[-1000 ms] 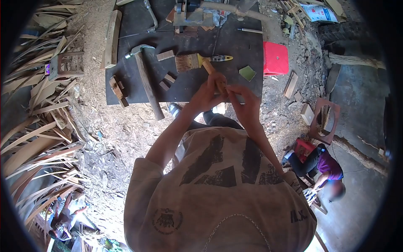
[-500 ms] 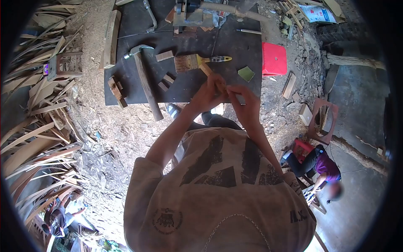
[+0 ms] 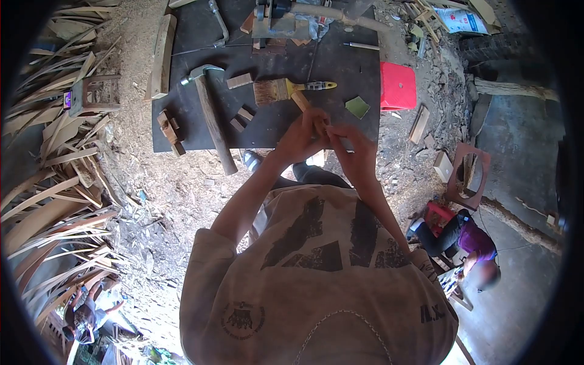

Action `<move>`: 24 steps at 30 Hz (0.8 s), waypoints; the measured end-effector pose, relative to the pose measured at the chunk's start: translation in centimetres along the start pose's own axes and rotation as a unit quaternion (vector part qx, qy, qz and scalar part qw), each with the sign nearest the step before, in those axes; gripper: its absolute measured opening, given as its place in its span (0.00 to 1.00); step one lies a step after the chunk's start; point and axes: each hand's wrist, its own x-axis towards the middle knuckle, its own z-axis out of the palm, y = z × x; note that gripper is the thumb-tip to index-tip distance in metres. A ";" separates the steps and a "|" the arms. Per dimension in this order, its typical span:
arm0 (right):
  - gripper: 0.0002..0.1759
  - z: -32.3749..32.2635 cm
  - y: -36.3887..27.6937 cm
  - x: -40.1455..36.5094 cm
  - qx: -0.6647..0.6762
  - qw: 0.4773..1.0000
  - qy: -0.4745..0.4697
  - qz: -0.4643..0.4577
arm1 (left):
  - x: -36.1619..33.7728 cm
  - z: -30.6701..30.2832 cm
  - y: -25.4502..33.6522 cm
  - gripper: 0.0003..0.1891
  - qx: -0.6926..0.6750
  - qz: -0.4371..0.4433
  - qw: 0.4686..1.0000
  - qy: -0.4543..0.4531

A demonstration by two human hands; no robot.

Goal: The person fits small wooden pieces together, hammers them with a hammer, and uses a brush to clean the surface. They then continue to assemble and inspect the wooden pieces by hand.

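Observation:
My left hand (image 3: 302, 139) is wrapped round a narrow piece of wood (image 3: 300, 100), whose far end sticks out past the fingers toward the paintbrush (image 3: 274, 91). Pinched together, the fingertips of my right hand (image 3: 356, 149) meet the near part of that wood; whatever they hold is too small to make out. Both hands are over the front edge of the dark table (image 3: 267, 131). A green square that looks like sandpaper (image 3: 358, 107) lies just beyond my right hand. To the left rests a claw hammer (image 3: 212, 118), its handle overhanging the table edge.
Small wood blocks (image 3: 239, 81) and a notched wooden piece (image 3: 170, 132) lie on the table, with a clamped metal tool (image 3: 280, 21) at its far side. A red plastic object (image 3: 398, 86) stands at the right edge. Another person (image 3: 471, 243) sits at lower right.
My hands stay almost in place, with only a slight shift of the fingers on the wood. At lower right, the seated person's head has moved a little.

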 end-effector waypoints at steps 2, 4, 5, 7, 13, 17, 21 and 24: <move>0.10 0.0 0.0 0.0 -0.006 1.000 -0.003 0.003 | 0.1 0.0 0.1 0.31 -0.002 0.010 1.000 0.002; 0.10 0.0 0.1 0.0 -0.004 1.000 0.003 -0.001 | 0.2 0.1 0.4 0.31 -0.018 0.017 1.000 0.006; 0.10 0.0 0.1 0.0 -0.002 1.000 0.006 -0.003 | 0.3 0.2 0.4 0.31 -0.025 0.021 0.999 0.008; 0.10 -0.1 0.0 0.0 0.000 1.000 0.004 0.000 | 0.2 0.3 0.4 0.31 -0.011 0.029 0.999 0.015; 0.10 0.0 -0.3 -0.1 0.001 1.000 -0.005 0.001 | 0.1 0.2 0.2 0.32 -0.007 0.041 0.999 0.012; 0.10 0.0 -0.1 -0.2 0.004 1.000 -0.005 0.000 | 0.1 -0.1 0.6 0.32 -0.005 0.033 0.999 0.004; 0.10 0.0 0.0 -0.3 0.002 1.000 -0.006 -0.007 | 0.1 0.1 0.5 0.32 -0.002 0.048 0.999 0.010; 0.10 0.0 -0.2 -0.3 0.002 1.000 -0.008 -0.010 | 0.0 0.0 0.4 0.32 -0.011 0.039 0.999 0.005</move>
